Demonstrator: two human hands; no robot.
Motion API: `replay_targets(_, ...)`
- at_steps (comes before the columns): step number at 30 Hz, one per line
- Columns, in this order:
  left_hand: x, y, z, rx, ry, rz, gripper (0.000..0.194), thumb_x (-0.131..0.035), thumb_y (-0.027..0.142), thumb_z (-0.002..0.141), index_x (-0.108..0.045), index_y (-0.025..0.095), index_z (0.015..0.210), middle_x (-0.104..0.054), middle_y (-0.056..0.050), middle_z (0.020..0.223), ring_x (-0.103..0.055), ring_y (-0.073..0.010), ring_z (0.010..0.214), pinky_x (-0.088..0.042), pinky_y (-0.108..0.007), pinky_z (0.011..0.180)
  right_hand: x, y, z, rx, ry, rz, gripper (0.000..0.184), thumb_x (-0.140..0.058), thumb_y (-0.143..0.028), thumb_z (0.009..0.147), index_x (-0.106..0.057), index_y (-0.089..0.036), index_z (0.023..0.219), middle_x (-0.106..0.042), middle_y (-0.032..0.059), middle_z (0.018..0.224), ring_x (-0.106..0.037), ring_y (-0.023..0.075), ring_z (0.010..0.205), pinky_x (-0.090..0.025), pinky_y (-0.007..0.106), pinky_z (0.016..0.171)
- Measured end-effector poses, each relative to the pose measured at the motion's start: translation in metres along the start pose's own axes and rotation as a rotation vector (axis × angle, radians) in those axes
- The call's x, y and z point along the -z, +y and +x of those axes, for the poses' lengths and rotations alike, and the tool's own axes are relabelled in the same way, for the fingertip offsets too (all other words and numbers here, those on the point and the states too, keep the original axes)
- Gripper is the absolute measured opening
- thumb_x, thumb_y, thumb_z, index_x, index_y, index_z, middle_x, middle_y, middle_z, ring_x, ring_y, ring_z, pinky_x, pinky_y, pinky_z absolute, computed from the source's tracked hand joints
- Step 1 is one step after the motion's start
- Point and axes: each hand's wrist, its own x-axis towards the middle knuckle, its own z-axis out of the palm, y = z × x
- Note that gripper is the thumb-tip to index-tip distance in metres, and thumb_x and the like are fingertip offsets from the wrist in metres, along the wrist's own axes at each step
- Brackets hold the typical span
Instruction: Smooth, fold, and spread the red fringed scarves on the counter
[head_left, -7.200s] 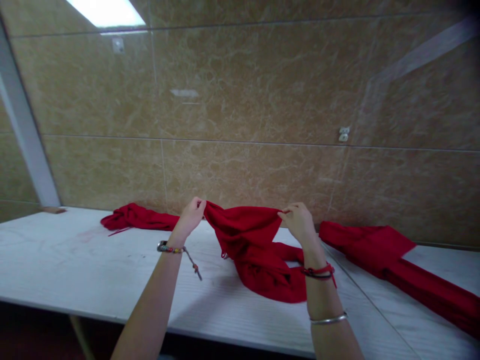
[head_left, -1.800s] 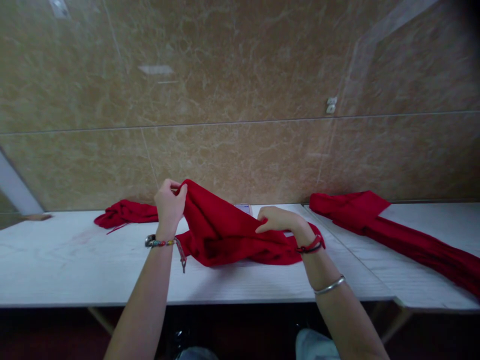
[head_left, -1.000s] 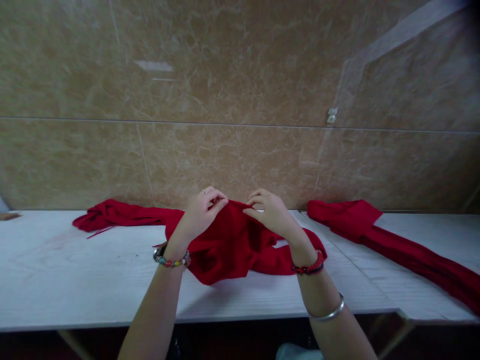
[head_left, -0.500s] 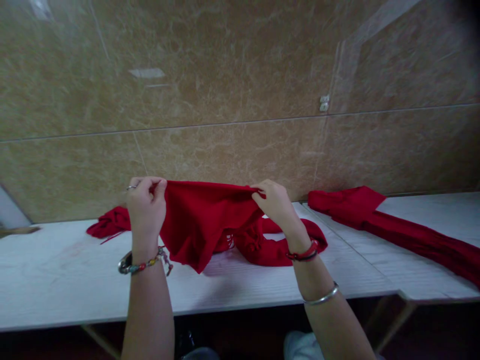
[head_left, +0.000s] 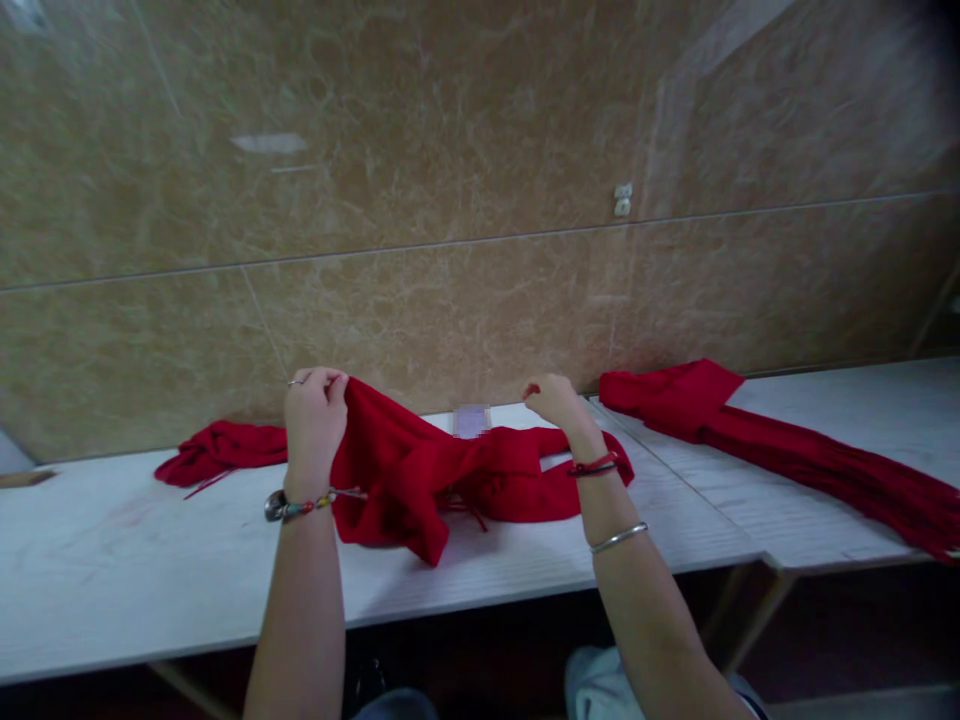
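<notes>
A red scarf [head_left: 420, 470] lies bunched on the white table [head_left: 120, 570] in front of me. My left hand [head_left: 315, 420] is closed on one upper edge of it and holds that edge raised above the table. My right hand [head_left: 555, 400] is pinched on the scarf's other edge, which slopes down between the two hands. The scarf's fringe hangs near its middle, and its far end trails off to the left along the wall.
A second red scarf [head_left: 787, 450] lies stretched across the adjoining table on the right. A small pale object [head_left: 472, 420] sits at the back by the brown marble wall [head_left: 450, 200]. The table's front edge runs just below my forearms.
The cloth stretched taut between my hands half a second ago has sagged onto the table. My right hand has moved right and lower; my left hand stays raised.
</notes>
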Motion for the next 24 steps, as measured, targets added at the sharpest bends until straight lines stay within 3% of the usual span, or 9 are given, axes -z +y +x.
replay_targets(4, 0.005, -0.012, 0.002, 0.018, -0.22, -0.015, 0.018, -0.043, 0.029, 0.077, -0.057, 0.018, 0.075, -0.059, -0.004, 0.076, -0.055, -0.0189, 0.073, -0.043, -0.031, 0.072, -0.006, -0.024, -0.002, 0.37, -0.032, 0.262, 0.022, -0.055, -0.011, 0.074, -0.067, -0.017, 0.091, -0.067, 0.0054, 0.095, -0.06, 0.0147, 0.089, -0.044, 0.024, 0.079)
replay_targets(7, 0.011, 0.004, -0.002, -0.041, -0.356, -0.119, 0.021, -0.042, 0.033, 0.078, -0.057, 0.018, 0.077, -0.061, -0.004, 0.077, -0.056, -0.0183, 0.074, -0.043, -0.029, 0.071, -0.017, -0.057, -0.011, 0.595, -0.1, 0.41, 0.024, -0.058, -0.015, 0.074, -0.065, -0.014, 0.097, -0.065, 0.008, 0.101, -0.058, 0.0154, 0.095, -0.043, 0.026, 0.084)
replay_targets(12, 0.021, 0.039, -0.012, -0.204, -0.434, -0.3, 0.025, -0.042, 0.038, 0.08, -0.057, 0.018, 0.078, -0.062, -0.002, 0.077, -0.056, -0.016, 0.073, -0.043, -0.027, 0.071, -0.038, -0.09, -0.022, 0.679, -0.167, 0.572, 0.041, -0.061, -0.022, 0.074, -0.056, -0.014, 0.114, -0.06, 0.0105, 0.115, -0.054, 0.0183, 0.106, -0.04, 0.03, 0.09)
replay_targets(17, 0.031, 0.038, -0.014, -0.223, -0.394, -0.344, 0.025, -0.044, 0.039, 0.08, -0.058, 0.018, 0.079, -0.061, -0.001, 0.077, -0.056, -0.0154, 0.073, -0.044, -0.026, 0.07, -0.046, -0.091, -0.02, 0.623, -0.248, 0.531, 0.02, -0.056, -0.014, 0.076, -0.065, -0.013, 0.093, -0.068, 0.0065, 0.091, -0.06, 0.0158, 0.08, -0.043, 0.025, 0.074)
replay_targets(24, 0.035, 0.015, -0.006, -0.071, -0.131, -0.218, 0.019, -0.046, 0.034, 0.078, -0.058, 0.019, 0.08, -0.062, -0.002, 0.079, -0.058, -0.0171, 0.075, -0.045, -0.029, 0.072, -0.034, -0.063, -0.007, 0.567, -0.168, 0.349, 0.014, -0.059, -0.021, 0.077, -0.067, -0.015, 0.087, -0.068, 0.0064, 0.085, -0.059, 0.0142, 0.073, -0.04, 0.023, 0.066)
